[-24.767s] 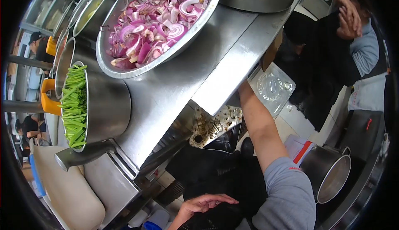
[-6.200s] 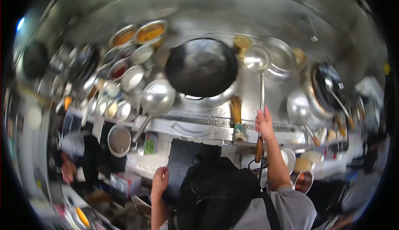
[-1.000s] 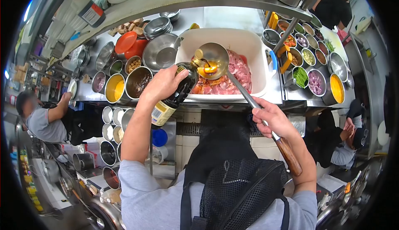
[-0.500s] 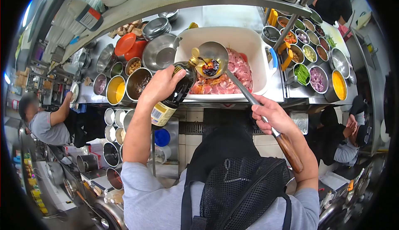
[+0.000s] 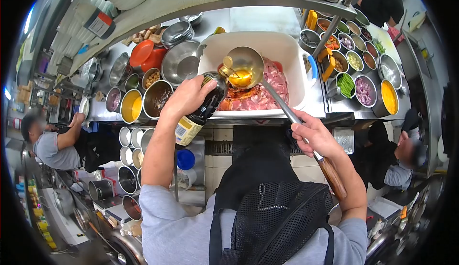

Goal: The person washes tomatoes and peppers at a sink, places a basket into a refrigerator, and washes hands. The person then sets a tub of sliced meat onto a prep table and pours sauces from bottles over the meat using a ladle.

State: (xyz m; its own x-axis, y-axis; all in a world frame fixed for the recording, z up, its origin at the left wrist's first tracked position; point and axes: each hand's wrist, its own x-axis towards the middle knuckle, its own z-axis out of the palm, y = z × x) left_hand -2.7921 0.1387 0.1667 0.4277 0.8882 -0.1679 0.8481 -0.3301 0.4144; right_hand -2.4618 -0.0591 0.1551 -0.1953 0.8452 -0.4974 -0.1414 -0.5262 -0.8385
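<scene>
My left hand (image 5: 189,97) is closed around a dark glass bottle (image 5: 213,103) with a pale label, its neck tilted up to the rim of a ladle. A thin dark trickle runs from its mouth into the ladle bowl (image 5: 249,60), where amber liquid lies. The ladle's steel and wooden handle (image 5: 282,103) is gripped by my right hand (image 5: 313,133). Directly below is a white tub (image 5: 300,85) of raw pink meat pieces (image 5: 275,88), with dark brown sauce on the left part of the meat.
Steel bowls (image 5: 180,63), an orange bowl (image 5: 142,53) and a pot of yellow liquid (image 5: 133,106) stand left of the tub. Right are pots of chopped greens (image 5: 345,85), purple onion (image 5: 365,91) and yellow liquid (image 5: 389,97). A shelf (image 5: 205,4) overhangs. Co-workers stand at both sides.
The dark pool in the ladle has given way to a smaller amber one. More dark sauce shows on the meat. Both hands keep their grip with little movement.
</scene>
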